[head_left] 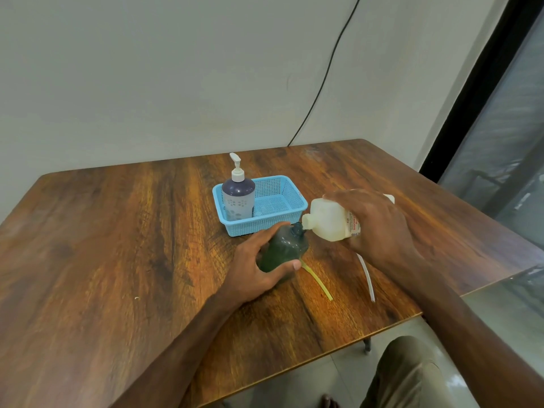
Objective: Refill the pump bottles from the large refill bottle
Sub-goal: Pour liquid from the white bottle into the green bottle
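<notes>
**Two-handed transfer at the tabletop, seen from the person's own side.** Near the middle of the wooden tabletop [117,231], the left grip [259,269] grasps a dark green bottle [282,251], with the thumb on its near side and the fingers curled over its far shoulder. The bottle rests on the tabletop and leans slightly toward 1 o'clock, its neck uncapped.

The right grip [379,228] clasps the white refill bottle [326,219] from above, around its labelled body. It holds the bottle tipped almost level and clear of the tabletop, at 3 o'clock from the green bottle. The refill bottle's open mouth points toward 9 o'clock and meets the green bottle's neck. Whether liquid is passing cannot be made out, the plastic being clouded.

At 12 o'clock from the green bottle, just beyond it, sits a blue basket [291,184] of perforated plastic. A purple pump bottle [238,201] stands upright in the basket's 9 o'clock end, white pump head fitted.

Two thin tubes lie flat on the tabletop, near each other but apart:
- A yellowish tube [316,279] runs from beside the left thumb toward 5 o'clock.
- A white tube [366,275] emerges from beneath the right grip and runs toward 5 o'clock, its upper end hidden.

A black cable [323,69] hangs down the pale wall [147,69] behind the tabletop, at about 1 o'clock.
</notes>
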Demonstrator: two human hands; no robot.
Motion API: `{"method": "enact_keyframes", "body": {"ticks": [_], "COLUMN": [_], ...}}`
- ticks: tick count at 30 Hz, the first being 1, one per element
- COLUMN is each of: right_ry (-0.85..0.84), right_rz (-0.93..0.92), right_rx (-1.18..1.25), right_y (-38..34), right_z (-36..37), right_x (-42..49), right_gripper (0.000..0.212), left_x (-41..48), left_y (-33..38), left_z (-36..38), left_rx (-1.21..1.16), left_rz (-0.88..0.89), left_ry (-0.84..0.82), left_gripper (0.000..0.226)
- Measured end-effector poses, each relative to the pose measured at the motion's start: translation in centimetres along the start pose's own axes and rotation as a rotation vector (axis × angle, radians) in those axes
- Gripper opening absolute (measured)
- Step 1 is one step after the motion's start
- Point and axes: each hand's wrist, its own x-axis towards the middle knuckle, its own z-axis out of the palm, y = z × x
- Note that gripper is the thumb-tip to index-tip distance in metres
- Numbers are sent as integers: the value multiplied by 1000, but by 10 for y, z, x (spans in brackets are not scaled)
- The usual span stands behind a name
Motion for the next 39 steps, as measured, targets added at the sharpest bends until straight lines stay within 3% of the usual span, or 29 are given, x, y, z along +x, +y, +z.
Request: {"method": "enact_keyframes", "body": {"ticks": [39], "right_ry": [6], "right_rz": [-28], "right_rx": [-13], "right_y": [3], "right_z": [1], "right_x": [2], "right_gripper": [88], "left_x": [0], "left_y": [0], "left_z": [0], "left_rx": [-1], "left_rz": [-7], "left_ry": [-7], "left_gripper": [81]}}
